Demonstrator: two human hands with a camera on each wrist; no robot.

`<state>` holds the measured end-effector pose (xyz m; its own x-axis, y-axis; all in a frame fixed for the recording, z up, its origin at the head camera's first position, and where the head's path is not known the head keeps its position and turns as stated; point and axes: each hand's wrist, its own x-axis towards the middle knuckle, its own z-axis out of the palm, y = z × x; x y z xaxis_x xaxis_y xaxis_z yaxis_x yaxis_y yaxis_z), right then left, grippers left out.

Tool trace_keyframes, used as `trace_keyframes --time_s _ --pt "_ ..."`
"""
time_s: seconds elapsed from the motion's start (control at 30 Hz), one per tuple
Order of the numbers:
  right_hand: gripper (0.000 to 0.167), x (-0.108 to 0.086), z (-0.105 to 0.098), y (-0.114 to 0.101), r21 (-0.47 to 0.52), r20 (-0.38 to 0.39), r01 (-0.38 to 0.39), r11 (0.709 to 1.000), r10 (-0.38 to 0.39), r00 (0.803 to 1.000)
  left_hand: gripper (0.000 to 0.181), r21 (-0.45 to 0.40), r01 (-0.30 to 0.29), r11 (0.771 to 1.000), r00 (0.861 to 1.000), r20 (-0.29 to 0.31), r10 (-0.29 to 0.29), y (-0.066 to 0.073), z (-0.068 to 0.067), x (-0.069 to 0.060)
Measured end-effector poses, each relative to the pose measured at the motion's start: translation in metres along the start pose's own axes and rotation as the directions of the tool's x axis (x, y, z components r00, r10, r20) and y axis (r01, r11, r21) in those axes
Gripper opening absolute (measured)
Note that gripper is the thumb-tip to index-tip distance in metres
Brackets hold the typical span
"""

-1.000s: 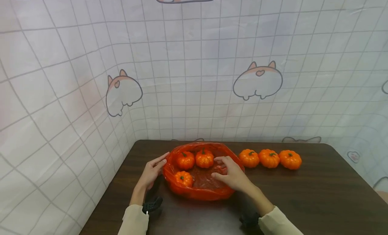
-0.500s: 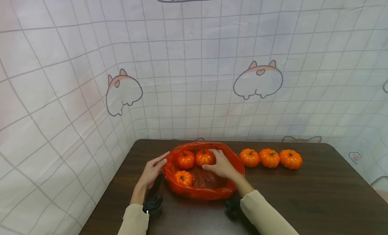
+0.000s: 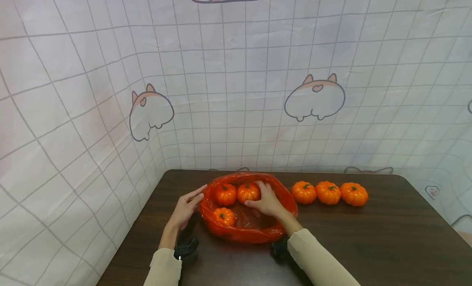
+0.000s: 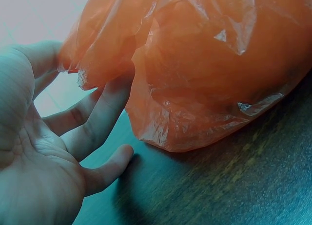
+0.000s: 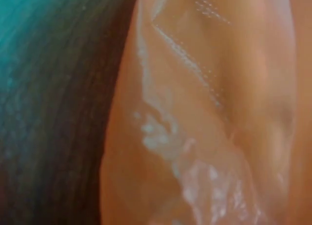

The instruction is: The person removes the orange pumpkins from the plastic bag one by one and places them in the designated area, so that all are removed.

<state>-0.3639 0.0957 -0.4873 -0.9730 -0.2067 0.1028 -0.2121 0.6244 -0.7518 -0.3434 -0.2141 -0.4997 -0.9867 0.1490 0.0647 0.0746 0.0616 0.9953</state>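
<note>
An open red plastic bag (image 3: 243, 237) lies on the table, with three small orange pumpkins inside. The left hand (image 3: 183, 210) holds the bag's left rim between thumb and fingers; in the left wrist view this hand (image 4: 44, 137) has bent fingers against the plastic (image 4: 204, 74). Inside the bag, the right hand (image 3: 270, 202) grips the right side of the back pumpkin (image 3: 248, 192), thumb in front and fingers behind. Another pumpkin (image 3: 225, 195) sits left of it, and one (image 3: 224, 216) lies nearer the front. Plastic (image 5: 161, 137) hides the right fingers in the right wrist view.
Three more orange pumpkins stand in a row right of the bag: one near it (image 3: 303, 192), a middle one (image 3: 328, 193) and a right one (image 3: 354, 194). The dark wooden table (image 3: 383, 237) meets a grid-patterned cloth (image 3: 228, 126) behind and at the left.
The right hand has moved left within the bag, from beside the back pumpkin to around its right side. The left hand has stayed at the rim.
</note>
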Motion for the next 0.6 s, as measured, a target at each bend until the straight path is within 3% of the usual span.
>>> trace_keyframes --time_s 0.2,0.6 --pt "0.08 0.0017 0.0029 0.0033 -0.014 0.009 -0.023 1.0 0.023 1.0 0.044 0.002 -0.002 1.0 1.0 -0.002 0.002 -0.0003 0.0009 0.0001" --pt "0.08 -0.0034 -0.0028 0.003 0.008 0.018 0.022 1.0 -0.023 1.0 0.043 0.012 0.014 1.0 1.0 -0.022 -0.013 -0.0002 0.0005 0.0002"
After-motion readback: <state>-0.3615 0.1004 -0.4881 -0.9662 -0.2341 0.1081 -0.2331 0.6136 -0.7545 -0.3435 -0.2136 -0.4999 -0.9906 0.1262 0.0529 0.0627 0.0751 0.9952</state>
